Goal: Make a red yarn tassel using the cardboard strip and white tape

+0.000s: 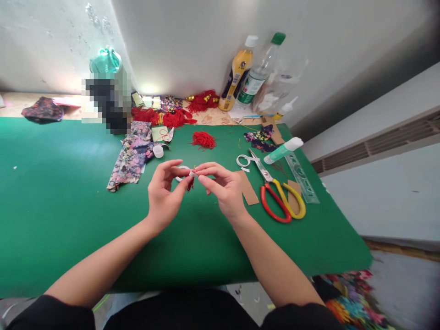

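My left hand [163, 195] and my right hand [225, 190] meet above the green table mat [192, 247], fingertips close together. Between them is a small red tassel [190, 185] whose threads hang down. A narrow white strip [193, 174] lies across the tassel's top, and part of it curls out behind my left fingers. My left thumb and fingers are closed on the tassel. With thumb and forefinger, my right hand pinches at the white strip; the exact contact is partly hidden. Just beyond lies a bundle of red thread [204, 140].
Right of my hands lie scissors [271, 183], a glue stick [283, 151], a clear ruler [302, 178], cardboard [248, 188] and a white strip coil [243, 160]. Floral fabric [129, 158] and a white cap [158, 151] are on the left. Bottles [237, 73] stand against the wall.
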Available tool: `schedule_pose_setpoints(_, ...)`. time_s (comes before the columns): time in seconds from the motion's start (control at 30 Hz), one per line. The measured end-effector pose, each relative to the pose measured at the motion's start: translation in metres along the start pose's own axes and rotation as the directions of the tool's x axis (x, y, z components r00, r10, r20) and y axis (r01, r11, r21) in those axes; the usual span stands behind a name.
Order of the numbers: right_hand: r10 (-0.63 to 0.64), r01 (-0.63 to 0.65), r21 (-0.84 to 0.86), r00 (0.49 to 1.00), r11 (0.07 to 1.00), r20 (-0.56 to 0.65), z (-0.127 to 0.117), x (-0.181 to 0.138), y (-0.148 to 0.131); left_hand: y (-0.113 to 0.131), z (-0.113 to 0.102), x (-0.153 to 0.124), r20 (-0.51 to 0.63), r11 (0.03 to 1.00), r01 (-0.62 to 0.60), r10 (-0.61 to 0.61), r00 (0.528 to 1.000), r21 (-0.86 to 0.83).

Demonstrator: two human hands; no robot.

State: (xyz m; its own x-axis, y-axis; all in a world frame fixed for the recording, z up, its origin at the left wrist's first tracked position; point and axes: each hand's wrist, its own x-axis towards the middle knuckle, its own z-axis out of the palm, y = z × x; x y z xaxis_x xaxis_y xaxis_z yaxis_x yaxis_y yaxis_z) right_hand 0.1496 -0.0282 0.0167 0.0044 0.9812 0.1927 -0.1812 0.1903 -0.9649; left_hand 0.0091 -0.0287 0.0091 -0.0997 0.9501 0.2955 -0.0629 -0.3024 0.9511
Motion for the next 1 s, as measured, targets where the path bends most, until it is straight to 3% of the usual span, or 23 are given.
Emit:
schedule_pose_setpoints(0.17, 0.025, -0.025, 0.016, 0.999, 1.0, 0.03, -0.002, 0.0, 0.002, 0.003, 0.0, 0.009, 0.031, 0.933, 0.264, -0.265, 0.964, -0.244)
schedule_pose_setpoints(0.37, 0.024, -0.024, 0.026, 1.0, 0.999, 0.002, -0.002, 0.001, 0.001, 0.002, 0.0, 0.013, 0.08, 0.808, 0.431, -0.438, 0.895, -0.402)
schedule_pose_setpoints(0.7, 0.07, -0.068, 0.041, 0.995, 0.997, -0.068, -0.001, 0.0, 0.0, 0.005, -0.001, 0.015, 0.12, 0.72, 0.503, -0.514, 0.849, -0.477)
schedule_pose_setpoints(0.83, 0.052, -0.052, 0.001, 0.993, 0.999, -0.109, -0.001, 0.002, 0.001, 0.006, -0.003, 0.016, 0.229, 0.653, 0.59, -0.555, 0.799, -0.475)
schedule_pose_setpoints(1.0, 0.049, -0.052, -0.038, 0.997, 0.998, -0.056, 0.0, 0.004, 0.001, 0.006, -0.003, 0.015, 0.327, 0.627, 0.649, -0.561, 0.76, -0.432)
